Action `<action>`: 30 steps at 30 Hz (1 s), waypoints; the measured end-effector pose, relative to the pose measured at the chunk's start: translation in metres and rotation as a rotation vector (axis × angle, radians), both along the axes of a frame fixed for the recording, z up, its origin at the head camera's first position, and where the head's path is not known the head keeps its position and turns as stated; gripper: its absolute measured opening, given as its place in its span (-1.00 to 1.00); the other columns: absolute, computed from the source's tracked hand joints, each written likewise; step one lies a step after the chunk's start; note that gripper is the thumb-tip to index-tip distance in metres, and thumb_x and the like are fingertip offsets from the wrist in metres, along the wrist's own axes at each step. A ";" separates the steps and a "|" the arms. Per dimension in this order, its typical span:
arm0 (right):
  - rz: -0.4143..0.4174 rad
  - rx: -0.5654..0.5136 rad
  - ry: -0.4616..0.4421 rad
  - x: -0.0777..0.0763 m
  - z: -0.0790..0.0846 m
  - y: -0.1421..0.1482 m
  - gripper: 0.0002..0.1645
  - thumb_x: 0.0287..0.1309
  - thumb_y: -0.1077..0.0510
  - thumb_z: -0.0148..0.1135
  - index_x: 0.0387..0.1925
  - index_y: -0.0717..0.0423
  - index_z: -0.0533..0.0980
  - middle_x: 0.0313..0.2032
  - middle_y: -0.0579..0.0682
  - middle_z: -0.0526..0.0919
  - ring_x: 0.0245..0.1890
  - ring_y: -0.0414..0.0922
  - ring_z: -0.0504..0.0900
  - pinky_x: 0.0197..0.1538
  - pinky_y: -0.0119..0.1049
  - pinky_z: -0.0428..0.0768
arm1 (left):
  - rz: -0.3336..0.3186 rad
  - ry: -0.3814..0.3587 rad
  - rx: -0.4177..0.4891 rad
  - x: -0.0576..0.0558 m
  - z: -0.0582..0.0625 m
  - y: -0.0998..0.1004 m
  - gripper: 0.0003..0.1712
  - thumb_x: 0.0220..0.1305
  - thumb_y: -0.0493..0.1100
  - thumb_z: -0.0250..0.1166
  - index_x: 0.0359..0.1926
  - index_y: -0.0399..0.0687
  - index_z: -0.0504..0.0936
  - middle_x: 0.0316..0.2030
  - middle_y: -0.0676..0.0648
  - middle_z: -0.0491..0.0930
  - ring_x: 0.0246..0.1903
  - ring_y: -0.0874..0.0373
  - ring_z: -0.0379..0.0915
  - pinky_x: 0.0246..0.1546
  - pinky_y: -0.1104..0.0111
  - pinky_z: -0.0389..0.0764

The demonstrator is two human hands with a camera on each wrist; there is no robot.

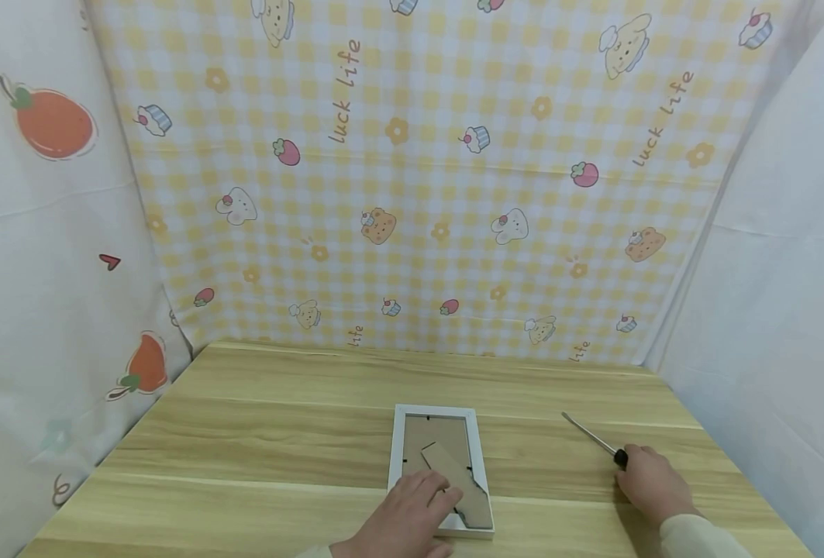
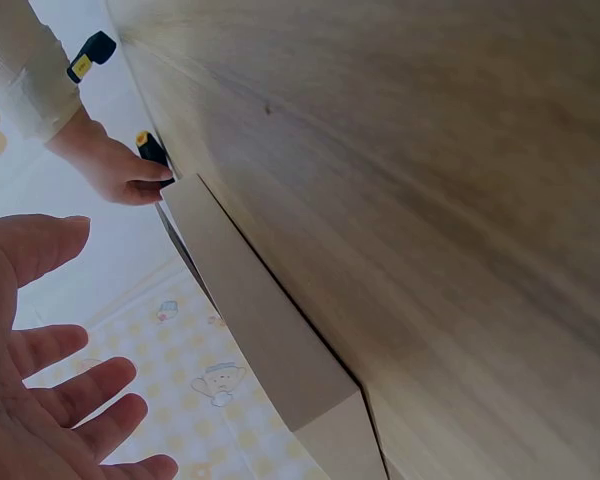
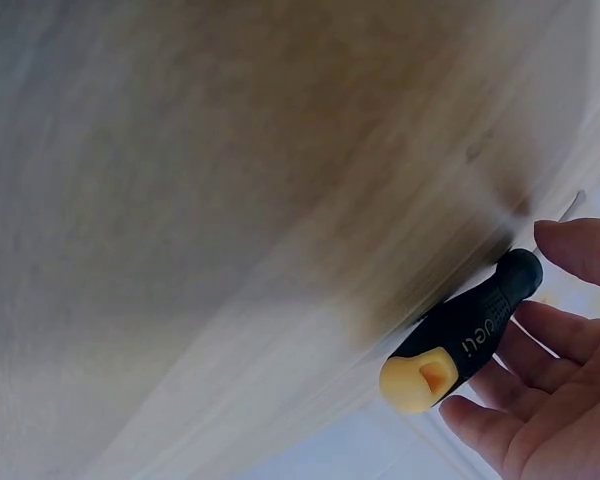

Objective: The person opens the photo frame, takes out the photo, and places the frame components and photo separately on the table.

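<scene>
A yellow-checked cloth (image 1: 425, 186) hangs behind the wood-grain bench (image 1: 279, 434). On it lies a white photo frame (image 1: 446, 434), back side up. Of the hands, the left hand (image 1: 412, 511) spreads its fingers loosely over the frame's lower part, gripping nothing; the right hand (image 1: 656, 480), fingers curled around the handle, holds a screwdriver (image 3: 470, 330) well to the frame's right.

We wear a pale cream, finely ribbed right sleeve (image 2: 8, 52) ending in a smoother whitish band (image 2: 46, 101); against it sits a small black device (image 2: 94, 52) with a yellow label (image 2: 81, 67); our left sleeve (image 1: 315, 552) is pale too
</scene>
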State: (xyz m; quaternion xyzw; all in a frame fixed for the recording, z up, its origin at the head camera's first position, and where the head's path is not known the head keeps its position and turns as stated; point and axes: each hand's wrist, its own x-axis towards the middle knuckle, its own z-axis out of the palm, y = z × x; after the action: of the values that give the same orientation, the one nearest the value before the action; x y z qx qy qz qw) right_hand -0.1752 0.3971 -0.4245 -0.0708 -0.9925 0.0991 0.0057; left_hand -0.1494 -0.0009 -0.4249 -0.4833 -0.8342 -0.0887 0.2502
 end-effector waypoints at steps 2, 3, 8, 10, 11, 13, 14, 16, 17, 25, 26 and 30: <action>0.005 -0.002 0.003 -0.001 0.000 0.000 -0.62 0.10 0.22 0.23 -0.15 0.49 0.45 -0.24 0.38 0.55 -0.20 0.35 0.57 -0.24 0.19 0.55 | 0.001 0.005 0.003 0.000 0.000 0.000 -0.43 -0.05 0.01 0.43 0.02 -0.04 0.52 -0.15 0.04 0.46 -0.10 0.17 0.39 -0.10 0.33 0.48; 0.007 -0.002 0.003 -0.001 -0.001 0.001 -0.63 0.10 0.23 0.22 -0.16 0.48 0.45 -0.25 0.37 0.55 -0.21 0.34 0.57 -0.24 0.18 0.55 | 0.002 0.007 0.003 0.000 0.000 0.000 -0.42 -0.05 0.01 0.43 0.02 -0.04 0.52 -0.15 0.04 0.46 -0.09 0.16 0.39 -0.09 0.32 0.48; 0.000 -0.003 0.007 -0.003 -0.001 0.000 -0.71 0.11 0.27 0.18 -0.21 0.47 0.47 -0.32 0.28 0.57 -0.29 0.23 0.59 -0.27 0.13 0.55 | 0.016 -0.002 -0.004 0.001 0.000 -0.001 -0.41 -0.03 0.04 0.44 0.04 -0.04 0.52 -0.12 0.02 0.48 -0.07 0.15 0.40 -0.05 0.29 0.49; -0.002 -0.003 0.009 -0.004 0.000 -0.001 -0.76 0.14 0.28 0.15 -0.24 0.44 0.48 -0.36 0.24 0.57 -0.34 0.15 0.59 -0.31 0.10 0.54 | 0.021 0.005 -0.004 0.001 0.000 -0.002 -0.40 -0.04 0.04 0.44 0.04 -0.04 0.52 -0.12 0.02 0.47 -0.06 0.14 0.40 -0.04 0.28 0.48; -0.004 -0.001 0.004 -0.004 0.000 -0.001 -0.78 0.15 0.28 0.14 -0.26 0.44 0.48 -0.37 0.21 0.57 -0.36 0.11 0.58 -0.32 0.08 0.54 | 0.022 0.012 -0.002 0.001 0.000 -0.002 -0.40 -0.05 0.04 0.44 0.03 -0.04 0.51 -0.12 0.03 0.47 -0.07 0.14 0.40 -0.04 0.28 0.48; -0.004 0.002 -0.003 -0.004 0.001 -0.001 -0.79 0.18 0.27 0.12 -0.28 0.44 0.48 -0.40 0.19 0.56 -0.40 0.06 0.56 -0.34 0.06 0.53 | 0.020 0.024 0.004 0.001 0.000 -0.002 -0.39 -0.07 0.04 0.45 0.03 -0.04 0.51 -0.13 0.03 0.47 -0.07 0.14 0.40 -0.04 0.28 0.47; -0.008 0.003 -0.008 -0.004 0.001 -0.001 -0.79 0.19 0.27 0.12 -0.29 0.44 0.48 -0.41 0.18 0.55 -0.41 0.05 0.55 -0.34 0.06 0.54 | 0.018 0.027 0.006 0.001 0.000 -0.003 -0.39 -0.07 0.04 0.46 0.03 -0.04 0.51 -0.13 0.03 0.47 -0.07 0.14 0.39 -0.04 0.28 0.47; -0.018 0.007 -0.017 -0.004 0.001 0.000 -0.78 0.21 0.27 0.09 -0.30 0.45 0.48 -0.42 0.19 0.54 -0.42 0.05 0.54 -0.33 0.07 0.54 | 0.012 0.029 0.011 0.001 -0.001 -0.003 -0.38 -0.08 0.03 0.46 0.03 -0.04 0.50 -0.13 0.03 0.46 -0.07 0.14 0.39 -0.04 0.28 0.47; -0.022 0.008 -0.021 -0.004 0.001 0.001 -0.78 0.21 0.28 0.09 -0.30 0.45 0.48 -0.42 0.20 0.54 -0.42 0.05 0.54 -0.33 0.07 0.54 | 0.011 0.030 0.011 0.001 -0.001 -0.003 -0.38 -0.08 0.03 0.46 0.03 -0.04 0.50 -0.13 0.03 0.46 -0.07 0.14 0.39 -0.04 0.28 0.47; -0.047 0.014 -0.024 -0.007 -0.001 0.003 -0.75 0.25 0.29 0.00 -0.32 0.48 0.49 -0.42 0.23 0.52 -0.41 0.11 0.56 -0.30 0.11 0.55 | 0.008 0.011 0.000 0.000 0.000 -0.004 -0.37 -0.07 0.03 0.46 0.04 -0.06 0.50 -0.13 0.02 0.47 -0.07 0.14 0.40 -0.03 0.31 0.47; -0.046 0.017 -0.022 -0.007 -0.001 0.003 -0.74 0.25 0.29 -0.01 -0.32 0.48 0.50 -0.42 0.23 0.52 -0.40 0.12 0.57 -0.30 0.12 0.56 | 0.006 0.003 -0.002 0.000 0.000 -0.004 -0.37 -0.06 0.03 0.46 0.05 -0.06 0.50 -0.12 0.02 0.47 -0.07 0.15 0.40 -0.03 0.31 0.46; -0.042 0.030 -0.022 -0.008 -0.002 0.002 -0.74 0.26 0.32 -0.03 -0.31 0.51 0.50 -0.41 0.24 0.51 -0.37 0.16 0.59 -0.27 0.12 0.57 | 0.007 -0.020 -0.012 0.000 0.001 -0.005 -0.37 -0.04 0.04 0.46 0.05 -0.06 0.50 -0.11 0.02 0.46 -0.07 0.15 0.40 -0.02 0.32 0.46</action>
State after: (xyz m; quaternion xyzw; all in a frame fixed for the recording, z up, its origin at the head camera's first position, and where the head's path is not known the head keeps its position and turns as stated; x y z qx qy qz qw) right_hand -0.1827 0.3991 -0.4262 -0.0927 -0.9922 0.0832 -0.0020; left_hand -0.1497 -0.0054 -0.4241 -0.4811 -0.8388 -0.0879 0.2393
